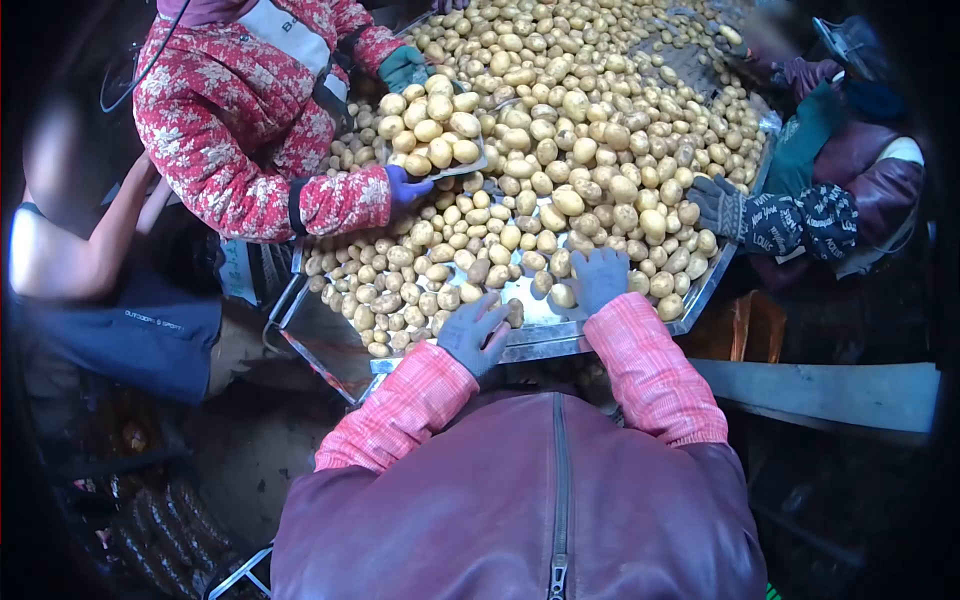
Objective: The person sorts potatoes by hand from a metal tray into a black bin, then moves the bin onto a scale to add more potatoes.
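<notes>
My left hand (474, 335), in a grey glove, lies at the near edge of the metal table (545, 335) with its fingers apart. A brownish potato (515, 313) is right at its fingertips. My right hand (601, 280), gloved in grey too, reaches over the table with fingers stretched out, open. Just left of it are a yellow potato (562, 295) and another potato (542, 282). Larger potatoes (620, 190) are heaped beyond both hands, while smaller potatoes (385, 303) spread out to the left.
At the left, a person in a red patterned jacket (215, 120) holds a scoop heaped with potatoes (430, 125). A co-worker's dark gloved hand (716, 208) touches the pile at the right. Farther left is another person's arm (118, 225). A pale board (820, 390) juts out at right.
</notes>
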### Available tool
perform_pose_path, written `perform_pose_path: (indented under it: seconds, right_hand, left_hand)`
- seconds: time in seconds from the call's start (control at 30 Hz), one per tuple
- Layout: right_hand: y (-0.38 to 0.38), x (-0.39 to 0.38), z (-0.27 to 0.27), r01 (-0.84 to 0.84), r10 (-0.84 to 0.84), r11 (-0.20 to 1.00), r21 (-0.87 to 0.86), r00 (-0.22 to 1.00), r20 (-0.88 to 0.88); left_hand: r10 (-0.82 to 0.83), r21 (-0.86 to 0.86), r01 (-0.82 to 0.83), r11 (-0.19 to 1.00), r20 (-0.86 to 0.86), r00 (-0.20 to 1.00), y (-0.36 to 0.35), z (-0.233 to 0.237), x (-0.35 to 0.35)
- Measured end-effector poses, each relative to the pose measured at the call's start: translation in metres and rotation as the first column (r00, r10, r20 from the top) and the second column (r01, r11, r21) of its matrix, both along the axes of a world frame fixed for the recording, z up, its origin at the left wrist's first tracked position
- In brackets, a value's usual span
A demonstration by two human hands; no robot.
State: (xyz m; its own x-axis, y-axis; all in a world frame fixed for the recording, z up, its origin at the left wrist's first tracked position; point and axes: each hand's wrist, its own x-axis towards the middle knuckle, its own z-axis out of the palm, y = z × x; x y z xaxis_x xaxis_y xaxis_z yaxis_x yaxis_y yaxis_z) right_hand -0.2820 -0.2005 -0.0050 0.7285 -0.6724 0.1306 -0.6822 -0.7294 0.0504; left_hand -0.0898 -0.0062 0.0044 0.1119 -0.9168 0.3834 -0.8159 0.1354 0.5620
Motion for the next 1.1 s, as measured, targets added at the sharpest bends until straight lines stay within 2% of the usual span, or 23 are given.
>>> perform_pose_path:
  seconds: [0.03, 0.07, 0.1, 0.13, 0.2, 0.23, 0.27, 0.3, 0.33, 0.4, 0.47, 0.5, 0.57, 0.63, 0.67, 0.73, 0.83, 0.87, 0.9, 0.97, 1.03, 1.07, 1.1]
  right_hand:
    - [0.001, 0.003, 0.003, -0.006, 0.006, 1.0, 0.001, 1.0, 0.025]
    - [0.007, 0.004, 0.006, 0.004, -0.004, 1.0, -0.005, 1.0, 0.022]
    - [0.014, 0.007, 0.009, 0.012, -0.006, 0.999, -0.048, 0.993, 0.118]
    - [0.022, 0.013, 0.013, 0.023, -0.003, 0.996, -0.091, 0.978, 0.21]
    - [0.052, 0.032, 0.031, 0.057, -0.099, 0.987, 0.15, 0.954, 0.284]
    - [0.064, 0.036, 0.043, -0.138, -0.014, 0.938, 0.319, 0.902, 0.431]
    - [0.07, 0.038, 0.056, -0.273, 0.134, 0.937, 0.217, 0.857, 0.498]
    - [0.074, 0.038, 0.063, -0.4, 0.283, 0.91, 0.105, 0.787, 0.548]
    - [0.067, 0.033, 0.058, -0.393, 0.278, 0.914, 0.102, 0.789, 0.547]
    - [0.04, 0.008, 0.043, -0.117, 0.084, 0.993, 0.026, 0.831, 0.55]
    - [0.021, -0.013, 0.046, 0.177, -0.193, 0.981, 0.084, 0.946, 0.259]
    - [0.017, -0.013, 0.04, 0.174, -0.192, 0.981, 0.09, 0.947, 0.258]
    - [0.005, -0.01, 0.015, 0.305, -0.339, 0.925, 0.228, 0.932, 0.127]
    - [0.001, -0.008, 0.002, 0.283, -0.329, 0.914, 0.289, 0.936, 0.123]
    - [0.0, -0.007, 0.002, 0.269, -0.326, 0.915, 0.302, 0.933, 0.156]
    - [0.003, -0.007, 0.007, 0.257, -0.326, 0.914, 0.315, 0.926, 0.19]
    - [0.017, -0.002, 0.046, 0.229, -0.334, 0.908, 0.351, 0.902, 0.275]
    - [0.025, 0.0, 0.062, 0.032, -0.443, 0.733, 0.679, 0.78, 0.442]
    - [0.029, 0.0, 0.068, -0.245, -0.601, 0.472, 0.847, 0.614, 0.512]
    - [0.014, -0.024, 0.064, -0.197, -0.696, 0.561, 0.804, 0.414, 0.587]
    - [-0.004, -0.057, 0.044, 0.051, -0.543, 0.794, 0.606, 0.507, 0.669]
    - [-0.003, -0.065, 0.043, 0.057, -0.543, 0.796, 0.603, 0.508, 0.669]
    - [0.004, -0.076, 0.043, 0.182, -0.454, 0.825, 0.535, 0.778, 0.435]
  left_hand:
    - [-0.008, -0.003, 0.008, 1.0, -0.003, 1.0, 0.002, 0.003, -0.004]
    - [0.06, 0.169, 0.011, 0.986, -0.412, 0.909, 0.004, 0.007, -0.008]
    - [0.185, 0.321, 0.091, 0.943, -0.731, 0.657, 0.002, 0.01, -0.011]
    - [0.387, 0.438, 0.243, 0.865, -0.892, 0.233, -0.003, 0.001, -0.006]
    - [0.434, 0.407, 0.181, 0.895, -0.888, -0.149, -0.014, 0.026, -0.011]
    - [0.434, 0.408, 0.148, 0.901, -0.842, -0.321, -0.016, 0.042, -0.015]
    - [0.406, 0.373, 0.162, 0.913, -0.812, -0.418, -0.014, 0.047, -0.018]
    - [0.409, 0.371, 0.173, 0.913, -0.812, -0.416, -0.014, 0.038, -0.013]
    - [0.426, 0.343, 0.257, 0.904, -0.784, -0.452, -0.013, 0.021, -0.002]
    - [0.448, 0.311, 0.337, 0.888, -0.751, -0.486, -0.012, 0.005, 0.005]
    - [0.385, 0.218, 0.351, 0.911, -0.757, -0.528, -0.011, 0.001, 0.007]
    - [0.352, 0.171, 0.352, 0.92, -0.758, -0.55, -0.01, 0.0, 0.007]
    - [0.321, 0.145, 0.342, 0.928, -0.777, -0.542, -0.013, 0.001, 0.005]
    - [0.296, 0.131, 0.376, 0.918, -0.855, -0.426, -0.015, 0.004, 0.002]
    - [0.379, 0.237, 0.368, 0.899, -0.843, -0.382, -0.018, 0.013, 0.0]
    - [0.372, 0.21, 0.396, 0.894, -0.84, -0.394, -0.019, 0.008, 0.002]
    - [0.329, 0.127, 0.428, 0.895, -0.836, -0.438, -0.021, 0.01, 0.007]
    - [0.302, 0.082, 0.436, 0.896, -0.833, -0.464, -0.019, 0.013, 0.007]
    - [0.338, 0.165, 0.377, 0.911, -0.822, -0.458, -0.021, 0.016, 0.001]
    - [0.386, 0.097, 0.446, 0.89, -0.682, -0.621, -0.028, 0.01, 0.004]
    - [0.318, 0.035, 0.405, 0.913, -0.684, -0.657, -0.025, -0.004, 0.008]
    - [0.281, -0.013, 0.404, 0.915, -0.698, -0.658, -0.023, -0.005, 0.011]
    - [0.245, -0.058, 0.401, 0.914, -0.708, -0.662, -0.021, -0.006, 0.012]
